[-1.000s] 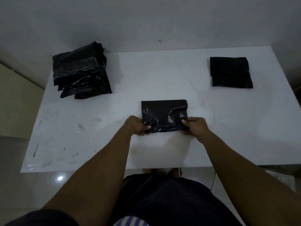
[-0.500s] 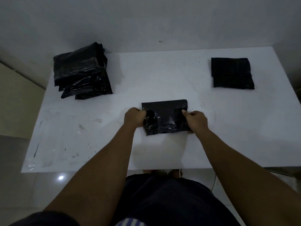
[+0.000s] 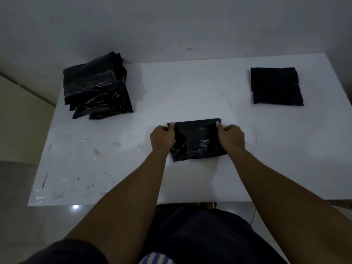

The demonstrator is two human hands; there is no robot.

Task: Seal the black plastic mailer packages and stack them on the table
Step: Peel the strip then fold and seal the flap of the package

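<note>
A black plastic mailer [image 3: 197, 139] lies flat at the middle of the white table [image 3: 190, 92], its near flap folded up over the body. My left hand [image 3: 162, 137] grips its left edge, thumb pressed on the far left corner. My right hand [image 3: 230, 138] grips the right edge, thumb on the far right corner. A tall, untidy pile of shiny black mailers [image 3: 97, 87] sits at the far left of the table. A low, neat stack of flat black mailers [image 3: 276, 85] rests at the far right.
A pale wall runs just behind the table's far edge. Scraps of clear film and dark marks [image 3: 62, 168] dot the table's near left part. A tiled floor and my dark shorts [image 3: 200, 235] show below the near edge.
Both hands slid from the mailer's near corners up to its far corners, carrying the near flap over the body. The two piles have not moved.
</note>
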